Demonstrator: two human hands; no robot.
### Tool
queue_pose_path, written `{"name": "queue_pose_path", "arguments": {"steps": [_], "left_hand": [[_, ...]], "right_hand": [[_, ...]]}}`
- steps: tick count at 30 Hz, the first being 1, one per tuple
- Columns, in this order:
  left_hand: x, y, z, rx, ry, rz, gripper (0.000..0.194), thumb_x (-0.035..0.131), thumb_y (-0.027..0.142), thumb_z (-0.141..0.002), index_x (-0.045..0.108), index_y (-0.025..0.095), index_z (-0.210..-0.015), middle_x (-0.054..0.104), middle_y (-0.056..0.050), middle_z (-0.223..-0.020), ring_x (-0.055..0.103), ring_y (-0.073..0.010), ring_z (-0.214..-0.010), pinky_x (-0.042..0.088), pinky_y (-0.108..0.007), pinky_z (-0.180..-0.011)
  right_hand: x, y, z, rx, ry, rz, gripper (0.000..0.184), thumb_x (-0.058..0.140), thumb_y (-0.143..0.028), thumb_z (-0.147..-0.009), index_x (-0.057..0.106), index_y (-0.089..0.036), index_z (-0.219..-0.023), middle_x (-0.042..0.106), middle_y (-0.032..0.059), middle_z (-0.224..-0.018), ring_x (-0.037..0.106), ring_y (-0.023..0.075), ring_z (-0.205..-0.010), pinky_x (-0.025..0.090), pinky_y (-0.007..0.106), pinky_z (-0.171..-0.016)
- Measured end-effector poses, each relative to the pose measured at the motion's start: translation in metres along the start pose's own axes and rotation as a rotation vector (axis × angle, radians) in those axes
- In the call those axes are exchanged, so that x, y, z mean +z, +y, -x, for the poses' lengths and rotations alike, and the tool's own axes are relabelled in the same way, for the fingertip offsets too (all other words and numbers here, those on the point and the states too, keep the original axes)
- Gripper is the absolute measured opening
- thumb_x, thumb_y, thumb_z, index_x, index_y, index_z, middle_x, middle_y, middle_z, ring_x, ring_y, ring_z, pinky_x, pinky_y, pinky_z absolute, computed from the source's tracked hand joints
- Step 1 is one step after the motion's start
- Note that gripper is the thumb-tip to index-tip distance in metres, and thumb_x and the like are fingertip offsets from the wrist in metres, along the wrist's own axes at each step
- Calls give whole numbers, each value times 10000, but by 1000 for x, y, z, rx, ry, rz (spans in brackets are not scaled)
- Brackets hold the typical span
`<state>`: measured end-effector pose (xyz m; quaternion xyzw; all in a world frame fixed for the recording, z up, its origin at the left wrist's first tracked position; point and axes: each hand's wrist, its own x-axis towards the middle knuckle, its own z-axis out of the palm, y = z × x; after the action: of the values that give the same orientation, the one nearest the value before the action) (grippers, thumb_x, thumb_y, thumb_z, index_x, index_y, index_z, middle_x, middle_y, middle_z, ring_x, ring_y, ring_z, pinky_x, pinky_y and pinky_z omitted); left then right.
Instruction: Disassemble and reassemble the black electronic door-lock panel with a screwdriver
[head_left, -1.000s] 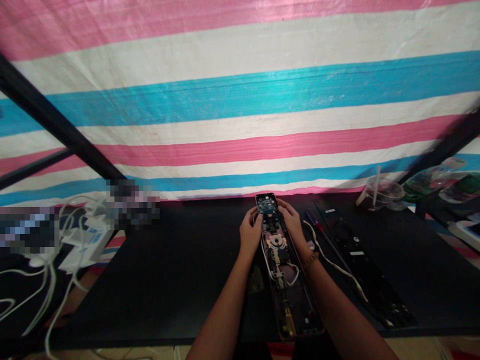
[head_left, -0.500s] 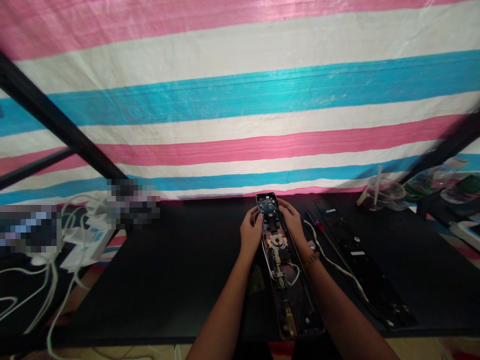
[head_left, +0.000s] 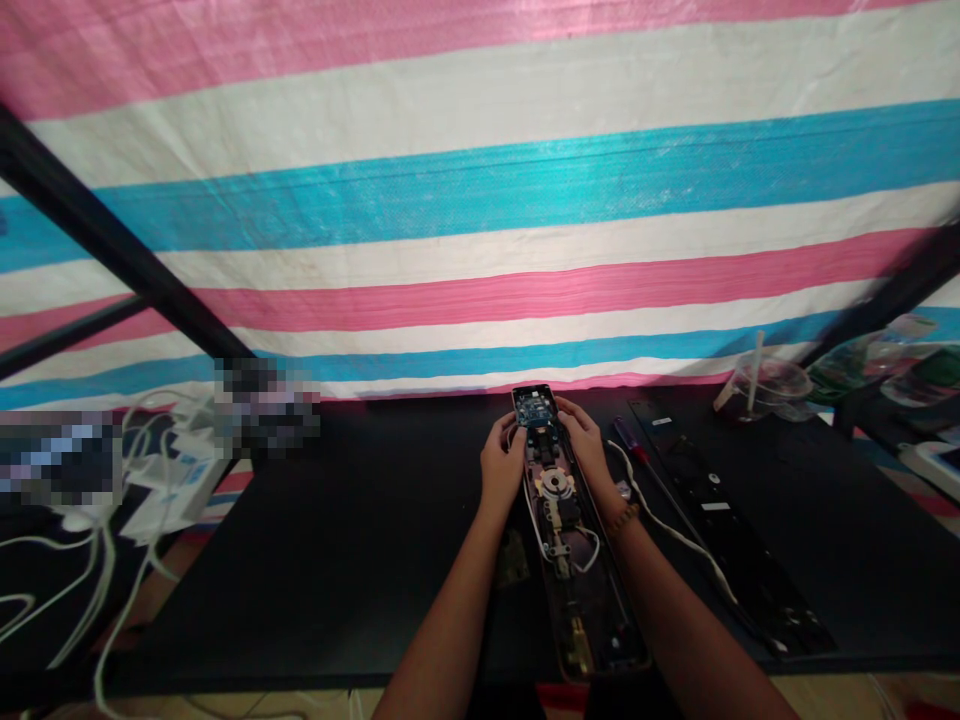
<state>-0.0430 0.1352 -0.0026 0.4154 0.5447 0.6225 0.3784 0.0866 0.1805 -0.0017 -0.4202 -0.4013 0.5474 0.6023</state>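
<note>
A long, opened electronic door lock [head_left: 589, 610] lies lengthwise in front of me, its inner parts facing up. At its far end a blue circuit board [head_left: 535, 410] shows, and a round metal part [head_left: 556, 484] with white wires sits lower down. My left hand [head_left: 501, 465] is closed around the left edge of the lock near the board. On the opposite edge my right hand [head_left: 583, 440] grips the same end, thumb over the rim. Some of the fingers are hidden behind the housing.
Right of the lock lie a screwdriver [head_left: 628, 438], a whitish cable [head_left: 686, 535] and a long black panel [head_left: 739, 545]. A plastic cup with a straw [head_left: 756, 390] stands at the back right. White cables [head_left: 105, 560] hang at the left. Behind the black table [head_left: 337, 560] is a striped sheet [head_left: 480, 215].
</note>
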Motion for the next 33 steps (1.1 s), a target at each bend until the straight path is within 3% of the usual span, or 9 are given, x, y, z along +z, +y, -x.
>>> {"name": "queue_pose_path", "arguments": {"steps": [18, 23, 33], "left_hand": [[0, 1, 1, 1, -1, -12, 292, 589, 242, -854, 630, 172, -1134, 720, -116, -1131, 689, -229, -1056, 510, -382, -957], [0, 3, 2, 4, -4, 9, 296, 601, 241, -844, 627, 163, -1128, 726, -123, -1106, 697, -236, -1030, 519, -397, -946], [0, 5, 4, 39, -17, 52, 309, 620, 250, -835, 602, 173, -1134, 711, -124, -1137, 689, -237, -1062, 513, -411, -978]], "right_hand": [[-2, 3, -2, 3, -23, -11, 338, 681, -362, -696, 731, -178, -975, 742, 71, -1006, 661, 225, -913, 508, 368, -864], [-2, 6, -5, -1, 34, 7, 393, 677, -371, -685, 708, -177, -1025, 730, 87, -1071, 664, 232, -956, 512, 381, -892], [-2, 4, -2, -2, 20, 44, 331, 645, -405, -732, 728, -164, -943, 759, 77, -973, 657, 238, -966, 506, 381, -909]]}}
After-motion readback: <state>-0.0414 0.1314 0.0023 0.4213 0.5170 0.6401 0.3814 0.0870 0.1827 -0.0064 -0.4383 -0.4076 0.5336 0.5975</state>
